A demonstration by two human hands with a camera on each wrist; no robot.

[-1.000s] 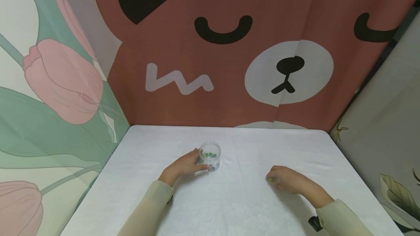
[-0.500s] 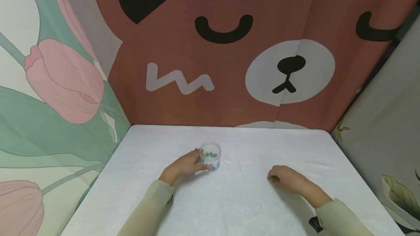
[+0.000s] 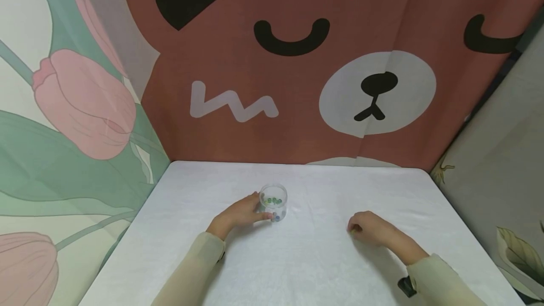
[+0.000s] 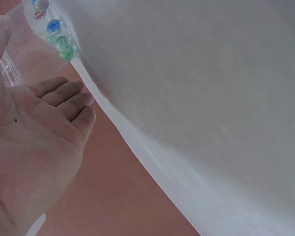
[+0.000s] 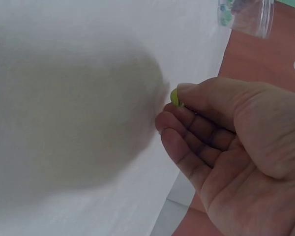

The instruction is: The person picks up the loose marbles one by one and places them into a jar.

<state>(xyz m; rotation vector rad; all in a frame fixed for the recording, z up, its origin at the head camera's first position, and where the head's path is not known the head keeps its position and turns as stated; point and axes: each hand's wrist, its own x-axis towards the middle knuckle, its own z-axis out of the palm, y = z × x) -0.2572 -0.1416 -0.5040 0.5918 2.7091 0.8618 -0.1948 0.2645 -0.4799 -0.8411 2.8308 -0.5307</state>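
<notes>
A clear, round, open-topped plastic jar (image 3: 279, 209) stands on the white-covered table, with several glass marbles (image 4: 54, 25) at its bottom, green, blue and reddish. My left hand (image 3: 240, 212) holds the jar from its left side, thumb at the near wall and fingers behind it. To the right, my right hand (image 3: 373, 228) pinches a yellow-green marble (image 5: 174, 98) between thumb and fingertips, close over the tabletop. The hand's other fingers are curled, as the right wrist view shows. In the head view most of that marble is hidden by the fingers.
The white tablecloth (image 3: 306, 259) spans the table. A brown curtain with a bear face (image 3: 297, 140) hangs behind its far edge. Tulip-printed cloth (image 3: 85, 107) borders the left, and a pale leaf-printed cloth (image 3: 501, 164) the right. A black wrist device (image 3: 406, 286) sits under the right cuff.
My right hand has risen slightly and shifted a little to the right with the yellow-green marble in its pinch. My left hand and the jar stay in place.
</notes>
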